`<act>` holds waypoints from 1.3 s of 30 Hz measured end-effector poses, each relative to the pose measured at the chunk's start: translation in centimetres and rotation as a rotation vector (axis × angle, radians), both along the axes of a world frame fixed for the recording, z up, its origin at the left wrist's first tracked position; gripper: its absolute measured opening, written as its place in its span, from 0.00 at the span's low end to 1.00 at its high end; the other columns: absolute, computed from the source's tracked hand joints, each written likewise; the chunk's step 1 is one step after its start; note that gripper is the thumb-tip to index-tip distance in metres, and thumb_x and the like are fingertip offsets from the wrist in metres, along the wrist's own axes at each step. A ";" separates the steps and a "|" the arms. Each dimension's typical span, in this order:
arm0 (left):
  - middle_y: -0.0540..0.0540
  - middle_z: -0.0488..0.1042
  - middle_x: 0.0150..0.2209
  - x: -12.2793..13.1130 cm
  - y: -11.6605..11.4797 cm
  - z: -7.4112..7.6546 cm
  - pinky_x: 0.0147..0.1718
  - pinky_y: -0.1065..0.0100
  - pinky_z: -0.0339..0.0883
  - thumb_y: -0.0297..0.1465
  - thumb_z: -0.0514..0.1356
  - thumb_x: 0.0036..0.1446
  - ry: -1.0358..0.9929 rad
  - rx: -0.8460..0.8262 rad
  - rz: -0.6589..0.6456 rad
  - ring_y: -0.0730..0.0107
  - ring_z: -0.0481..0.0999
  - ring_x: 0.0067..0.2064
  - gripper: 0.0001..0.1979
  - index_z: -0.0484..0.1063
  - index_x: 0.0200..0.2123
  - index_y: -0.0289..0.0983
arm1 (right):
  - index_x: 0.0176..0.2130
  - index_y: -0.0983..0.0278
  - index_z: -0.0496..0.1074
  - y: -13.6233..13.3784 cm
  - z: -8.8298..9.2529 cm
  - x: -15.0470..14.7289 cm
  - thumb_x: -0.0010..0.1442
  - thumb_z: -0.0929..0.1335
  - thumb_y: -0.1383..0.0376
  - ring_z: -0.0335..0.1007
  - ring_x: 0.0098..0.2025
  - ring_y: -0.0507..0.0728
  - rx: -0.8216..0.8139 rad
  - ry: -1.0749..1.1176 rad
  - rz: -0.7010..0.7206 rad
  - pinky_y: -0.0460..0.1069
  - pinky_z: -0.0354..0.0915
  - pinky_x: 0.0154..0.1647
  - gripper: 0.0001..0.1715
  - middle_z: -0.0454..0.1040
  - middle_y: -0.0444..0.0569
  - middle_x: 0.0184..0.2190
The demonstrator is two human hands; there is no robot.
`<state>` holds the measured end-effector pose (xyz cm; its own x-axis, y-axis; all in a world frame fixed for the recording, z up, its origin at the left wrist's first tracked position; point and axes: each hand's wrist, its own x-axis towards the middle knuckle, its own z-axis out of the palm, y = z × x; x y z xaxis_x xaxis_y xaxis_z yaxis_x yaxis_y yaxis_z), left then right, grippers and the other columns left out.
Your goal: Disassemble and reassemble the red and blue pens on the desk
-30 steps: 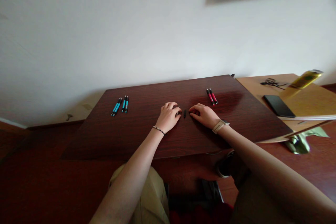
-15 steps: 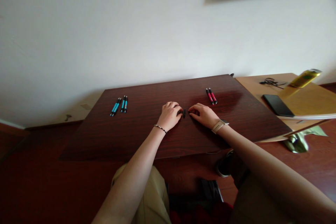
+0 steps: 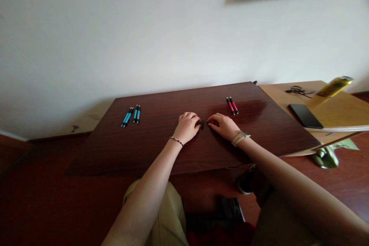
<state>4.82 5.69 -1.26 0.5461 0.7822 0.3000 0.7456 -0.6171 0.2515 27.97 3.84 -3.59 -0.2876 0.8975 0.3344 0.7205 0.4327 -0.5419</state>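
Item one, dark wooden worktop point(image 3: 161, 153), carrying everything below. Item two, my left hand point(image 3: 187, 127) and right hand point(image 3: 226, 126), resting at its centre, fingers curled down with tips close together; I cannot tell whether either pinches anything. Item three, black phone point(image 3: 305, 116) on the paler side table point(image 3: 343, 111), untouched. Item four, blue pens point(image 3: 132, 115), grouped far left. Item five, red pens point(image 3: 232, 105), paired far right. Item six, small black piece point(image 3: 202, 124), lying between my fingertips. By my judgement both colour groups are laid out, and only this piece sits with neither.
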 end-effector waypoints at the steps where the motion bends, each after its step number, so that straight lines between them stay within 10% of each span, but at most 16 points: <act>1: 0.44 0.77 0.54 0.0 0.0 0.0 0.58 0.52 0.63 0.30 0.65 0.66 0.001 0.001 0.000 0.53 0.69 0.59 0.07 0.79 0.46 0.41 | 0.44 0.60 0.80 0.1 0.0 0.0 0.66 0.71 0.66 0.74 0.38 0.57 -0.001 0.001 -0.001 0.50 0.68 0.45 0.06 0.77 0.48 0.38; 21: 0.43 0.76 0.55 -0.6 -0.2 0.1 0.59 0.53 0.62 0.33 0.67 0.65 0.004 0.001 -0.012 0.53 0.69 0.59 0.10 0.78 0.49 0.41 | 0.48 0.59 0.80 0.1 0.2 0.0 0.65 0.72 0.65 0.76 0.38 0.58 -0.020 -0.002 -0.028 0.51 0.69 0.45 0.11 0.81 0.48 0.40; 39: 0.42 0.75 0.55 -12.2 -1.2 0.5 0.61 0.49 0.64 0.37 0.63 0.67 -0.022 0.028 0.134 0.52 0.70 0.59 0.09 0.79 0.48 0.43 | 0.59 0.60 0.73 -2.3 0.3 1.7 0.66 0.70 0.64 0.75 0.35 0.57 0.004 -0.053 -0.023 0.52 0.70 0.41 0.22 0.80 0.50 0.43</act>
<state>-7.35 4.45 -0.73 0.4303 0.8388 0.3334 0.8165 -0.5192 0.2524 29.66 1.52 -3.30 -0.2838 0.9030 0.3226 0.7579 0.4173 -0.5014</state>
